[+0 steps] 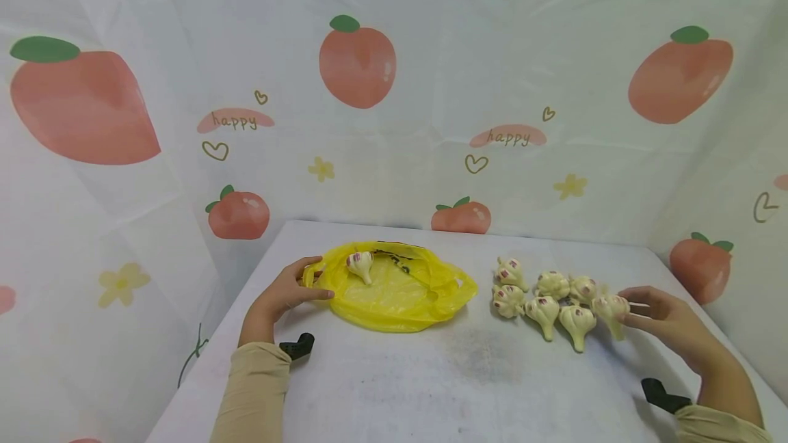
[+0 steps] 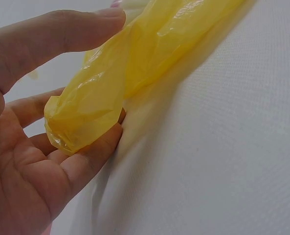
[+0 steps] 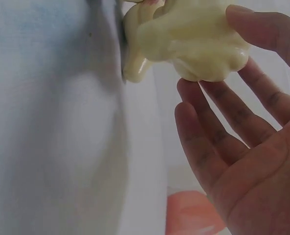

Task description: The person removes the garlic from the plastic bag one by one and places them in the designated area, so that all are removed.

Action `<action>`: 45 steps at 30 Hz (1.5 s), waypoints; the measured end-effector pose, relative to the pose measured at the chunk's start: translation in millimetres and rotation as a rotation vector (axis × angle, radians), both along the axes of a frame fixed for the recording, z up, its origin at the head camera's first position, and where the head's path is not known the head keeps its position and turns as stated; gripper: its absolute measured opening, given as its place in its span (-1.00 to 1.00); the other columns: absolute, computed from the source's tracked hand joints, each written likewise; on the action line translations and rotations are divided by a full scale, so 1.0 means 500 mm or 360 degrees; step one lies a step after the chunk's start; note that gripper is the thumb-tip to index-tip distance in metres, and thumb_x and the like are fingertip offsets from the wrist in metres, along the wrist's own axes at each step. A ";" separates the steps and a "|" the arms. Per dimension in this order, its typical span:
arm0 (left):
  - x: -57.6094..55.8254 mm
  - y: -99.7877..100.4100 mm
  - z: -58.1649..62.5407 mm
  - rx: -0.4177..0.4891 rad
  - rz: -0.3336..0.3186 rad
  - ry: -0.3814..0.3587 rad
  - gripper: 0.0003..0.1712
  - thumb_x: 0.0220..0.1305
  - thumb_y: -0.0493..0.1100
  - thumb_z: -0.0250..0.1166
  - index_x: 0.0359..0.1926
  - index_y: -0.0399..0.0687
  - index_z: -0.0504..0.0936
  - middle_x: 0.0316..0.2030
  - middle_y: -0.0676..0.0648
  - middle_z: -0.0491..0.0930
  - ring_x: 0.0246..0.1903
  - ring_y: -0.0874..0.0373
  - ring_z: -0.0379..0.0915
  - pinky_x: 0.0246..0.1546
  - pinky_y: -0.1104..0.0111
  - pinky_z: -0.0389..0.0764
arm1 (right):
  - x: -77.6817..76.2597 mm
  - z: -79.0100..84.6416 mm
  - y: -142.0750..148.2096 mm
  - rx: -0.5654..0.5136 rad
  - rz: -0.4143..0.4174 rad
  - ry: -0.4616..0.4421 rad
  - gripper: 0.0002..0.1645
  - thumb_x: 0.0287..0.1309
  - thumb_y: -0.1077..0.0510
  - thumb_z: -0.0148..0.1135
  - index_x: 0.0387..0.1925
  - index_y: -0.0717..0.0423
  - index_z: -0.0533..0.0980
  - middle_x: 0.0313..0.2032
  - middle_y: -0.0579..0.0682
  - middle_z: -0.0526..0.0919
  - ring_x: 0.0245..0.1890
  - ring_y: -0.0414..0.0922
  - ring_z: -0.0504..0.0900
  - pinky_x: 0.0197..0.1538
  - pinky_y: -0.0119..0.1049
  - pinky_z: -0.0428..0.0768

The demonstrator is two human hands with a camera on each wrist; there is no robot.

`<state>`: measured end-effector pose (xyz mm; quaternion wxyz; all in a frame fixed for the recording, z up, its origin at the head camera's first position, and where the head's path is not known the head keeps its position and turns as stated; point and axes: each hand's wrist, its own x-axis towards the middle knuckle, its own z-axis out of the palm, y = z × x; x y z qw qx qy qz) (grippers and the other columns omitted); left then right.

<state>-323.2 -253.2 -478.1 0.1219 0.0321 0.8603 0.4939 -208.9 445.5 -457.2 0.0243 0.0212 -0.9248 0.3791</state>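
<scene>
My right hand (image 1: 667, 320) pinches a garlic bulb (image 1: 611, 309) between thumb and fingertips, at the right end of a cluster of bulbs. In the right wrist view, this pale bulb (image 3: 198, 39) shows large against the fingers. Toward the left of the table lies a yellow plastic bag (image 1: 382, 316), its mouth spread wide, with one garlic bulb (image 1: 360, 265) inside. My left hand (image 1: 289, 291) holds the bag's left edge. A crumpled corner of the bag (image 2: 86, 107) sits between thumb and fingers in the left wrist view.
Several more garlic bulbs (image 1: 542, 313) lie close together on the white table (image 1: 394, 395), right of the bag. A fruit-patterned white cloth (image 1: 418, 122) hangs behind the table and along its sides. A dark smudge (image 1: 486, 354) marks the tabletop.
</scene>
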 end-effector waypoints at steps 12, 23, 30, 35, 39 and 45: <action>0.001 0.001 0.002 0.0000 0.0002 -0.0003 0.20 0.08 0.07 0.67 0.64 0.08 0.21 0.64 -0.27 0.10 0.52 -0.28 0.09 0.54 -0.26 0.27 | -0.011 0.001 0.001 0.0110 0.0001 -0.0156 -0.34 0.36 -0.02 0.43 0.27 0.33 0.48 0.10 -0.04 0.70 -0.09 -0.53 0.59 -0.13 -0.35 0.68; -0.001 -0.001 -0.002 0.0012 -0.0006 -0.0006 0.22 0.05 0.09 0.68 0.64 0.08 0.21 0.63 -0.28 0.11 0.51 -0.28 0.11 0.53 -0.25 0.29 | -0.014 -0.014 -0.004 0.0128 0.0000 -0.0191 -0.31 0.36 -0.01 0.44 0.28 0.38 0.46 0.24 0.43 0.58 0.19 0.44 0.63 0.00 0.09 0.75; -0.003 0.000 0.000 -0.0005 -0.0001 -0.0013 0.21 0.06 0.09 0.68 0.64 0.10 0.22 0.63 -0.27 0.11 0.50 -0.28 0.12 0.53 -0.25 0.30 | -0.018 -0.016 -0.004 0.0139 -0.0022 -0.0238 -0.24 0.36 -0.07 0.43 0.32 0.39 0.43 0.31 0.52 0.50 0.26 0.55 0.53 0.09 0.37 0.68; -0.004 -0.001 -0.001 0.0010 -0.0010 -0.0009 0.22 0.06 0.08 0.68 0.64 0.07 0.21 0.64 -0.29 0.09 0.51 -0.29 0.11 0.53 -0.26 0.28 | -0.018 -0.019 -0.001 0.0127 -0.0017 -0.0231 -0.25 0.35 -0.05 0.43 0.31 0.39 0.44 0.31 0.52 0.50 0.25 0.53 0.55 0.08 0.37 0.67; -0.002 0.000 0.000 0.0005 -0.0007 -0.0013 0.22 0.06 0.08 0.68 0.65 0.07 0.20 0.64 -0.30 0.08 0.51 -0.30 0.10 0.53 -0.26 0.28 | -0.016 -0.019 -0.002 0.0117 -0.0009 -0.0224 -0.25 0.35 -0.04 0.44 0.32 0.39 0.44 0.31 0.53 0.49 0.25 0.55 0.54 0.10 0.39 0.66; 0.001 0.001 0.002 -0.0014 -0.0002 -0.0010 0.22 0.07 0.09 0.67 0.65 0.07 0.20 0.64 -0.30 0.09 0.50 -0.30 0.12 0.53 -0.26 0.30 | -0.013 -0.009 -0.004 0.0151 -0.0023 -0.0212 -0.26 0.40 -0.08 0.38 0.31 0.39 0.44 0.29 0.51 0.52 0.25 0.54 0.54 0.08 0.38 0.67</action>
